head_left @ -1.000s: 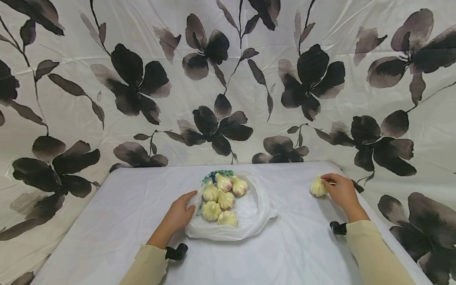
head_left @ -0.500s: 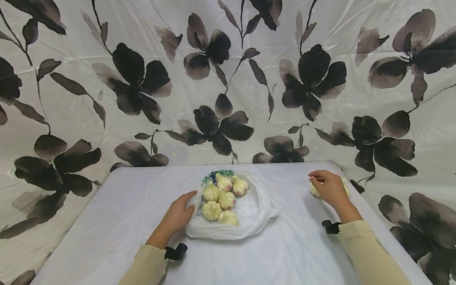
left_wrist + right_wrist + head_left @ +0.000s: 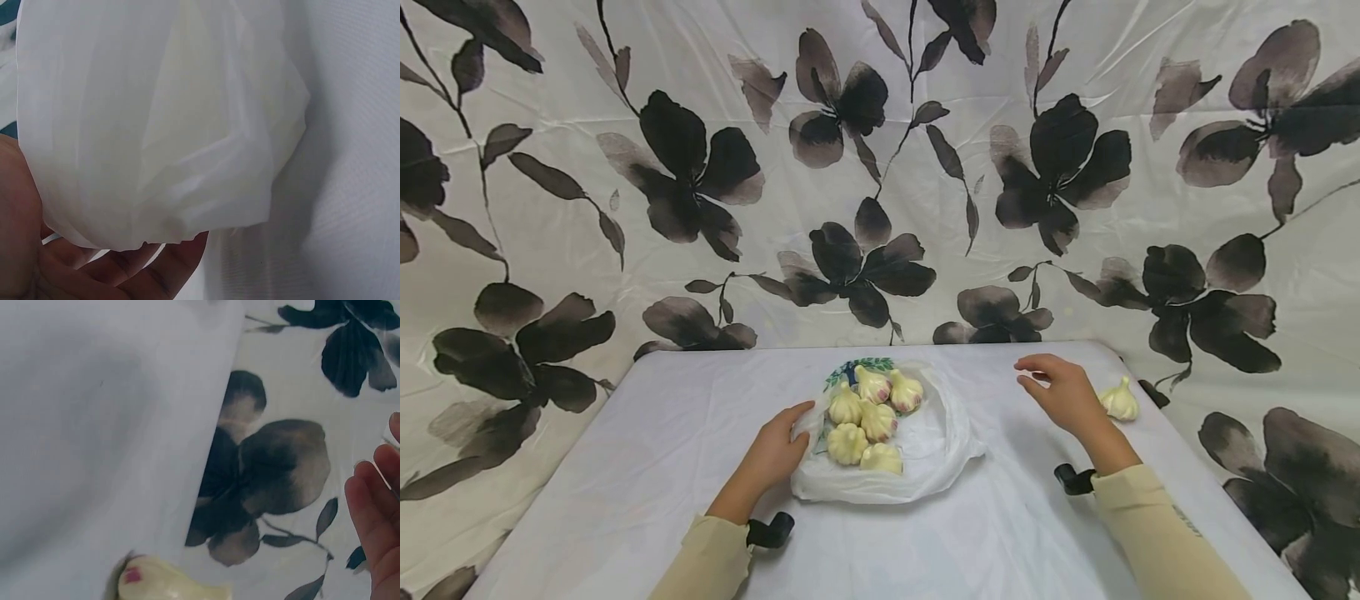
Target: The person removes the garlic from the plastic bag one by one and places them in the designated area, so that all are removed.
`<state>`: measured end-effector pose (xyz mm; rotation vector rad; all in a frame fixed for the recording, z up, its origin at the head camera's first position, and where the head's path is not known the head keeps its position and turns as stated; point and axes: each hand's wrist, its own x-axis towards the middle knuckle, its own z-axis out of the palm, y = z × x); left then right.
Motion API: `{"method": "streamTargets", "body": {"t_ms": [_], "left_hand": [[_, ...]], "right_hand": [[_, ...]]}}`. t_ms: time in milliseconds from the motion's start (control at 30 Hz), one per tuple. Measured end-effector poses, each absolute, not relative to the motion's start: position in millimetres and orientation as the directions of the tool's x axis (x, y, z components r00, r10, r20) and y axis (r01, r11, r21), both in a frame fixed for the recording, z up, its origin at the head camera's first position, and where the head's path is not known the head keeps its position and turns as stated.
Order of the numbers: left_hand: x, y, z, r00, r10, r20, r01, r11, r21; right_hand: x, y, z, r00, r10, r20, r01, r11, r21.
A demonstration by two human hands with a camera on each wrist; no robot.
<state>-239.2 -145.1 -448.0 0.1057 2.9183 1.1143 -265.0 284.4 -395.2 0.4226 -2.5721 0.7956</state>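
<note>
My left hand [image 3: 778, 446] holds the left rim of a white plastic bag [image 3: 917, 492], thumb on one side and fingers on the other. In the left wrist view its fingers show below the bag's thin wall [image 3: 125, 125]. Several garlic bulbs [image 3: 877, 421], pale with some purple streaks, lie in the bag's open mouth. Over the table's right side my right hand [image 3: 1067, 400] has nothing between its thumb and fingers. Just right of it sits a garlic bulb [image 3: 1120, 402], its stem upward. The right wrist view shows a bulb [image 3: 165, 581] at the bottom, apart from the fingers [image 3: 369, 519].
A white cloth [image 3: 700, 417] covers the table. Its right edge lies just beyond the lone bulb. Behind it hangs a floral-printed curtain [image 3: 955, 250]. Green and blue print [image 3: 872, 364] shows at the bag's far rim.
My right hand has let go of a garlic bulb and moved left, uncovering a bulb on its right. The bulb seen at its fingertips earlier is now out of sight. My left hand stays put.
</note>
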Motion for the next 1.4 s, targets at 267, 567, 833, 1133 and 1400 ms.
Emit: {"method": "streamTargets", "body": {"t_ms": [267, 567, 833, 1133, 1400], "left_hand": [[-238, -144, -449, -0.997, 0.073, 0.006, 0.059, 0.741, 0.669], [-238, -143, -448, -0.997, 0.077, 0.012, 0.066, 0.747, 0.661], [-238, -142, -449, -0.997, 0.075, 0.02, 0.07, 0.753, 0.654], [-237, -143, -451, -0.997, 0.073, 0.021, 0.07, 0.756, 0.651], [-237, -143, -450, -0.997, 0.069, 0.018, 0.064, 0.757, 0.65]], "right_hand": [[-260, 261, -393, -0.86, -0.252, 0.444, -0.463, 0.752, -0.47], [-255, 234, -393, -0.84, -0.347, 0.416, -0.529, 0.69, -0.494], [-251, 214, -397, -0.823, -0.424, 0.377, -0.566, 0.655, -0.5], [-250, 193, -400, -0.809, -0.508, 0.297, -0.583, 0.624, -0.521], [-244, 170, -401, -0.776, -0.58, 0.247, -0.613, 0.603, -0.51]]}}
